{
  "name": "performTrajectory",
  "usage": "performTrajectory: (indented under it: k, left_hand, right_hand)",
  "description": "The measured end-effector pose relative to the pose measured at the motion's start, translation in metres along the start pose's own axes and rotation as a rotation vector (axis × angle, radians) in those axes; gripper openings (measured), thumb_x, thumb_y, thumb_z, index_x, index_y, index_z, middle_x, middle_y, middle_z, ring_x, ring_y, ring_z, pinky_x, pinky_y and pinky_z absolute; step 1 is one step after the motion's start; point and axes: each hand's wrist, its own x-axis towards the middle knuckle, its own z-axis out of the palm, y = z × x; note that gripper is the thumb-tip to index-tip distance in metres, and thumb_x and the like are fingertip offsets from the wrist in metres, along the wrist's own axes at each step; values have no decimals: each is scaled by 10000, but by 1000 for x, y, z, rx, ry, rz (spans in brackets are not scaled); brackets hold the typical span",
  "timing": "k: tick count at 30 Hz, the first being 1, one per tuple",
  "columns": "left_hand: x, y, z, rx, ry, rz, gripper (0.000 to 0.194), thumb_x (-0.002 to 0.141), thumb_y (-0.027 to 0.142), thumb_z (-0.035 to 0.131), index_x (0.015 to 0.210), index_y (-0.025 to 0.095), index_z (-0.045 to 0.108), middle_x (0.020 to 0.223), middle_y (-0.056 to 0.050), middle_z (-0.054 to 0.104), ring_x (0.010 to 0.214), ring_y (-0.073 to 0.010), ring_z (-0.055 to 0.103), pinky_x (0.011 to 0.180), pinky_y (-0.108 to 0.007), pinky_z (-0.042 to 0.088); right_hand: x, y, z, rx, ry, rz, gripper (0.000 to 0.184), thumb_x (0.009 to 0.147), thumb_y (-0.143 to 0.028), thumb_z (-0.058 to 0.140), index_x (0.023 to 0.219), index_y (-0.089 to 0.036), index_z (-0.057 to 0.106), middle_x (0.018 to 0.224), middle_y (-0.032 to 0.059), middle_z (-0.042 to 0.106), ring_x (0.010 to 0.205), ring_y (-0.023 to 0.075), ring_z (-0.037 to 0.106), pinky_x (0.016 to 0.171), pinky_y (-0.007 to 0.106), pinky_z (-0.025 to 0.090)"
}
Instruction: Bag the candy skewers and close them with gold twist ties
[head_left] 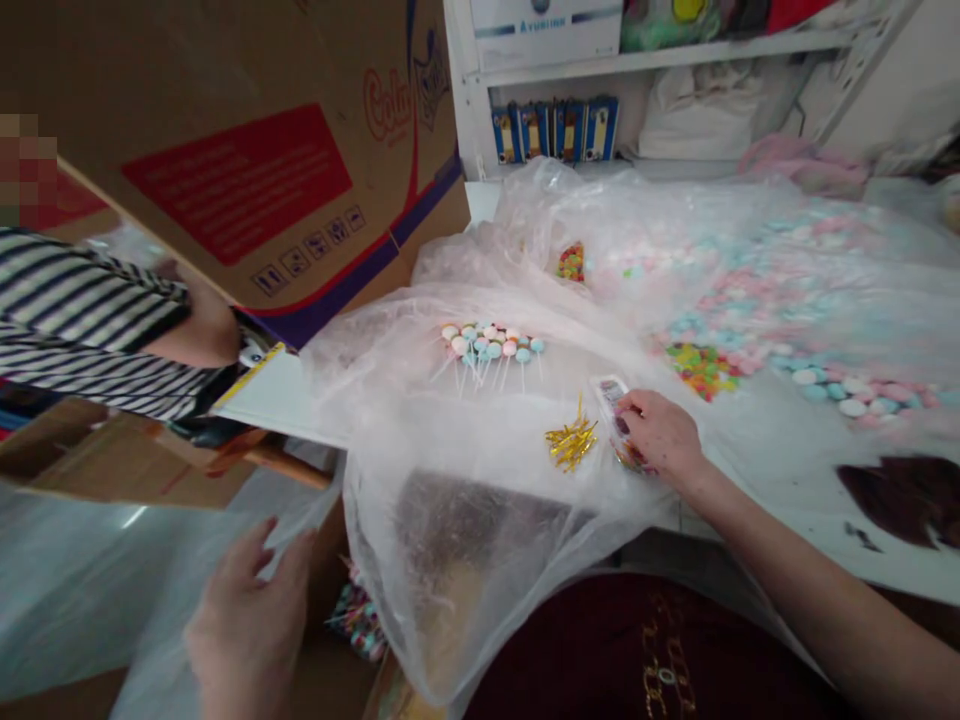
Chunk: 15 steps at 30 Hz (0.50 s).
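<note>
My right hand (661, 436) grips a small clear packet of coloured sweets (615, 420) on the plastic, and the fingers hide part of it. Just left of it lies a bunch of gold twist ties (571, 441). A cluster of pastel lollipops on white sticks (487, 345) rests further up on a large clear plastic bag (457, 440). At the lower left, my left hand (247, 625) pinches a thin translucent plastic edge (300, 515). Heaps of pastel lollipop heads (817, 300) and a pile of multicoloured sweets (703, 370) spread across the table's right side.
A co-worker in a striped sleeve (90, 315) stands at the left beside a large tilted cardboard carton (247, 130). White shelves (555, 130) with blue boxes stand behind the white table (780, 470). A cardboard box (356, 625) holding coloured items sits below the table edge.
</note>
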Motion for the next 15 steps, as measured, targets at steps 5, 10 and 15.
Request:
performTrajectory:
  k: [5,10,15]
  left_hand:
    - [-25,81,-9,-553,157,385,328,808,402,586,1027,180,688,1083,-42,652,793,-145,595,748,-284,493]
    - [-57,156,21,-1083,-573,425,161,744,290,623,817,174,708,832,-43,661,664,-132,579,582,-243,455]
    - [-84,200,57,-1224,-1053,159,136,691,248,641,745,138,698,542,3,568,497,-99,492,485,-214,359]
  right_hand:
    - [14,9,7,-162,-27,142,308,855,-393,521,1045,-161,591,1035,124,624,933,238,566,676,281,348]
    - [18,23,11,36,12,276,187,818,-232,501,952,-219,630,814,32,663,751,182,575,610,267,309]
    - [7,31,-3,270,260,147,169,808,-281,490,716,-211,614,706,10,606,704,167,530,633,267,329]
